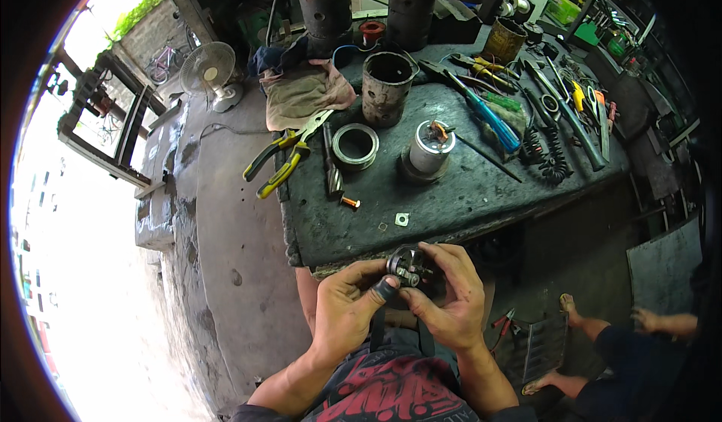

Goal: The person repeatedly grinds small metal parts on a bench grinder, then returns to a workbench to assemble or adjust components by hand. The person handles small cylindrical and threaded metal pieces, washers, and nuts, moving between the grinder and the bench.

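Just off the bench's near edge, my two hands hold a small round dark metal part (406, 265) with fittings inside its ring. My left hand (350, 302) grips its left rim, fingers curled and the dark-smudged thumb pressing on the front. On the other side, the fingers and thumb of my right hand (451, 298) pinch its right edge. Its underside is hidden by my fingers. Beyond it on the bench (323, 230) lie a small square metal plate (402, 219) and a copper-coloured bolt (350, 202).
Yellow-handled pliers (289, 159) overhang the bench's left edge beside a metal ring (355, 147). A silver cylinder (432, 147) and a dark can (387, 87) stand behind. Screwdrivers, including a blue one (492, 121), crowd the right. Another person's legs (587, 332) show at lower right.
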{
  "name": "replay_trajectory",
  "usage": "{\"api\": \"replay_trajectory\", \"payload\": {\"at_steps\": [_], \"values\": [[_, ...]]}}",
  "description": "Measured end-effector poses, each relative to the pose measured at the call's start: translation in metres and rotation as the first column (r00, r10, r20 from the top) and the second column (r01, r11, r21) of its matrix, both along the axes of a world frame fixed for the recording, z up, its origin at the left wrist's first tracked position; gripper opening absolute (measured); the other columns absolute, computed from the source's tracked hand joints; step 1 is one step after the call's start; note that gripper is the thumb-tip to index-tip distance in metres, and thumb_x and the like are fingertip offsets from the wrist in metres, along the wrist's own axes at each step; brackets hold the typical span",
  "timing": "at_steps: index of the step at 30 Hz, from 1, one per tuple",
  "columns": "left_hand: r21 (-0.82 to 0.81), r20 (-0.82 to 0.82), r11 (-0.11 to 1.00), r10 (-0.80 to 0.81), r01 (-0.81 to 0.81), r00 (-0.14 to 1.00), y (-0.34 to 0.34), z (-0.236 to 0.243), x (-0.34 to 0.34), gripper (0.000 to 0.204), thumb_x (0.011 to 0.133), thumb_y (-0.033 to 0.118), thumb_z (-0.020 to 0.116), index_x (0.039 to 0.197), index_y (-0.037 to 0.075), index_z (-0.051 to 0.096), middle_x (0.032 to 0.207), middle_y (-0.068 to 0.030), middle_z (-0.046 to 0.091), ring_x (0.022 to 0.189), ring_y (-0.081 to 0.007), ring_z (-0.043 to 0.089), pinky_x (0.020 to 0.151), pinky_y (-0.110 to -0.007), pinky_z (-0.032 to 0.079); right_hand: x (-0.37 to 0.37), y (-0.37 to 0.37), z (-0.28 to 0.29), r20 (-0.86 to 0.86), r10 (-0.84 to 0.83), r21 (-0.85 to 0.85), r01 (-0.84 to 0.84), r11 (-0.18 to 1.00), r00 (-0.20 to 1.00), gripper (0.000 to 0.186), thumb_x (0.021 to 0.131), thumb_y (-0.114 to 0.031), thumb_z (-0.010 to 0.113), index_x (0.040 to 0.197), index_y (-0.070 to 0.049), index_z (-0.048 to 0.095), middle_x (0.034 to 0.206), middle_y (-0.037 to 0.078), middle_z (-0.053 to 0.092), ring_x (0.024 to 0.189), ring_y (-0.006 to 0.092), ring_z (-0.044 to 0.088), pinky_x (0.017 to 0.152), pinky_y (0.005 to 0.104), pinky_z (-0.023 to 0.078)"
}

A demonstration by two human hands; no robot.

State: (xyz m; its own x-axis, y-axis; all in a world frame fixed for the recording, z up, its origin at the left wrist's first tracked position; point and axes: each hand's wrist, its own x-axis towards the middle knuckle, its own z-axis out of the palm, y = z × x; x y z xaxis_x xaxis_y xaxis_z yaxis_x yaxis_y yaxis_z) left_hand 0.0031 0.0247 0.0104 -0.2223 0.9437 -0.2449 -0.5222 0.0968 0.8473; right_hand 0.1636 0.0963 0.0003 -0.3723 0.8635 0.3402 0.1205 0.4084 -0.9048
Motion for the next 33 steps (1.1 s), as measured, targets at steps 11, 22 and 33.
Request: {"api": "replay_trajectory", "payload": {"at_steps": [11, 22, 33], "values": [[0.039, -0.082, 0.996, 0.084, -0.081, 0.993, 0.001, -0.004, -0.007, 0.036, 0.097, 0.001, 0.068, 0.130, -0.006, 0.057, 0.111, -0.0127, 0.070, 0.099, -0.0132, 0.067, 0.086, -0.024, 0.055, -0.007, -0.002, 0.006, 0.051, -0.024, 0.048, 0.022, 0.999, 0.998, 0.054, 0.073, -0.011, 0.088, 0.122, 0.001, 0.066, 0.114, 0.017, 0.065, 0.100, 0.0274, 0.066, 0.087, 0.0341, 0.054], [0.040, -0.076, 0.990, 0.141, -0.138, 0.987, 0.000, -0.006, -0.005, 0.043, 0.096, 0.001, 0.070, 0.135, -0.005, 0.054, 0.113, -0.0138, 0.069, 0.102, -0.0138, 0.066, 0.088, -0.025, 0.054, -0.007, -0.009, 0.012, 0.087, -0.134, 0.220, 0.112, 0.969, 0.987, 0.044, 0.074, -0.013, 0.088, 0.110, 0.001, 0.068, 0.108, 0.015, 0.063, 0.089, 0.0249, 0.063, 0.075, 0.0326, 0.054], [0.199, -0.119, 0.971, 0.155, -0.130, 0.981, 0.000, -0.013, -0.003, 0.043, 0.090, -0.008, 0.072, 0.126, -0.002, 0.049, 0.111, -0.0119, 0.064, 0.104, -0.0142, 0.065, 0.090, -0.027, 0.054, -0.009, -0.009, 0.016, 0.090, -0.089, 0.183, 0.071, 0.981, 0.992, 0.026, 0.081, -0.007, 0.083, 0.100, 0.001, 0.069, 0.093, 0.012, 0.064, 0.076, 0.0238, 0.063, 0.065, 0.0319, 0.051]]}}
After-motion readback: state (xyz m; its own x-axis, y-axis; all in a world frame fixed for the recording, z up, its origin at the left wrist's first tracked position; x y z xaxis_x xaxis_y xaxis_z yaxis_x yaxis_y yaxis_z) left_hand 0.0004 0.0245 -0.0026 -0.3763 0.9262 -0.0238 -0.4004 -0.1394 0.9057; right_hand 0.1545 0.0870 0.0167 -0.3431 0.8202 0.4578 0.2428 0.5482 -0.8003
